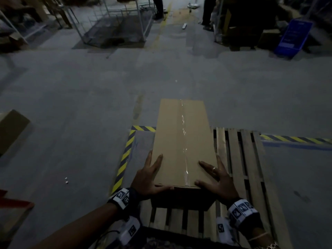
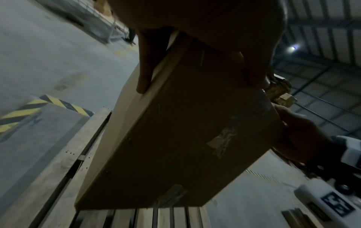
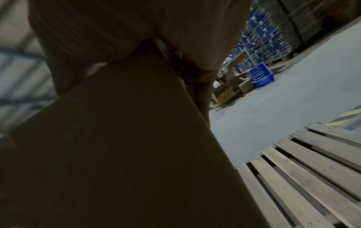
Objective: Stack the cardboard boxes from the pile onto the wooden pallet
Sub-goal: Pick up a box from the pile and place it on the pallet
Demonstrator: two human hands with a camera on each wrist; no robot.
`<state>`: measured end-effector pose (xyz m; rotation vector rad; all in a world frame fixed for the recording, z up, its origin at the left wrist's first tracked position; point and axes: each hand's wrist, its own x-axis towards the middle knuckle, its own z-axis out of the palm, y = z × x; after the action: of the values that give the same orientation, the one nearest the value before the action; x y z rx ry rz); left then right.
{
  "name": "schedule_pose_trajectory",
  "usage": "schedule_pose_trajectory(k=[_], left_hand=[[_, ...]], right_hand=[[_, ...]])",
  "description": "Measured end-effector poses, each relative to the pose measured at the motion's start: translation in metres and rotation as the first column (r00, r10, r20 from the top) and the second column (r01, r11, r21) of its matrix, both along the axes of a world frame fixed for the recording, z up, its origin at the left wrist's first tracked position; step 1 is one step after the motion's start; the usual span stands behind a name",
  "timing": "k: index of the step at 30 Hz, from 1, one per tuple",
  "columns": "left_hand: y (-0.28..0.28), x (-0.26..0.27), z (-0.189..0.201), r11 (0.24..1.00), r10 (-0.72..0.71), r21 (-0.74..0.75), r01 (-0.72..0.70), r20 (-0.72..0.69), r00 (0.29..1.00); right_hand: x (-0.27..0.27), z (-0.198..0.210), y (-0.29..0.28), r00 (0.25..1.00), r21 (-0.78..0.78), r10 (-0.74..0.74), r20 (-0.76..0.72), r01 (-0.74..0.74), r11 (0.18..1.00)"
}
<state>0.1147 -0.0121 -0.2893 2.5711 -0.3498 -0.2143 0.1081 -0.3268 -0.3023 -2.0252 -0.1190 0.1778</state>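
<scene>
A long brown cardboard box (image 1: 181, 141) with clear tape down its top is held at its near end by both hands. My left hand (image 1: 149, 175) grips the near left corner, thumb along the near edge and fingers down the left side. My right hand (image 1: 217, 178) grips the near right corner, with fingers on the top and the right side. The box (image 2: 185, 138) hangs tilted just above the wooden pallet (image 1: 246, 159), over its left part. The slats (image 3: 302, 177) to the box's right are bare. The box's underside (image 3: 117, 154) is dark.
Yellow-black hazard tape (image 1: 125, 153) marks the floor around the pallet. Another cardboard box (image 1: 10, 128) sits at the left edge. Far off stand a wire cage trolley (image 1: 115, 27), a blue crate (image 1: 292, 38) and a person's legs (image 1: 159, 8).
</scene>
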Motion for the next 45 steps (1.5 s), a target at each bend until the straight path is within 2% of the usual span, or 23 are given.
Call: schedule_pose_trajectory(k=[4,9,14,17,21,25,27,29,33,35,40,45], left_hand=[[0.054,0.059,-0.041,0.998,-0.045,-0.05,0.042,-0.058,0.997],[0.113,0.125,-0.083,0.995,-0.089,-0.053,0.082,-0.144,0.986],[0.144,0.186,-0.129,0.989,-0.136,-0.086,0.123,-0.178,0.975],[0.153,0.213,-0.16,0.98,-0.172,-0.132,0.146,-0.207,0.963],[0.16,0.243,-0.207,0.982,-0.161,-0.131,0.137,-0.198,0.967],[0.158,0.264,-0.274,0.986,-0.147,-0.113,0.123,-0.236,0.961],[0.155,0.278,-0.33,0.988,-0.129,-0.115,0.105,-0.228,0.965],[0.156,0.284,-0.345,0.987,-0.139,-0.11,0.117,-0.224,0.965],[0.161,0.288,-0.422,0.986,-0.121,-0.141,0.088,-0.241,0.963],[0.16,0.286,-0.447,0.988,-0.105,-0.139,0.07,-0.261,0.96],[0.163,0.296,-0.475,0.989,-0.143,-0.088,0.122,-0.308,0.941],[0.164,0.301,-0.477,0.959,-0.215,0.091,0.269,-0.384,0.898]], right_hand=[[0.049,-0.027,0.053,0.996,-0.029,-0.007,-0.094,0.004,1.0],[0.112,-0.053,0.117,0.978,0.065,-0.027,-0.209,0.041,0.997],[0.162,-0.094,0.147,0.976,-0.052,-0.032,-0.214,0.022,0.998],[0.182,-0.129,0.153,0.974,-0.095,-0.063,-0.218,0.043,0.995],[0.21,-0.175,0.167,0.963,-0.065,-0.084,-0.255,0.07,0.995],[0.239,-0.234,0.171,0.966,-0.057,-0.113,-0.231,0.103,0.993],[0.255,-0.292,0.17,0.963,-0.095,-0.146,-0.225,0.127,0.987],[0.259,-0.318,0.17,0.954,-0.122,-0.167,-0.25,0.14,0.983],[0.264,-0.395,0.17,0.956,-0.147,-0.155,-0.25,0.12,0.982],[0.271,-0.421,0.17,0.952,-0.151,-0.149,-0.268,0.112,0.982],[0.275,-0.452,0.174,0.927,-0.182,-0.096,-0.362,0.031,0.983],[0.247,-0.467,0.169,0.883,-0.199,-0.055,-0.467,-0.044,0.979]])
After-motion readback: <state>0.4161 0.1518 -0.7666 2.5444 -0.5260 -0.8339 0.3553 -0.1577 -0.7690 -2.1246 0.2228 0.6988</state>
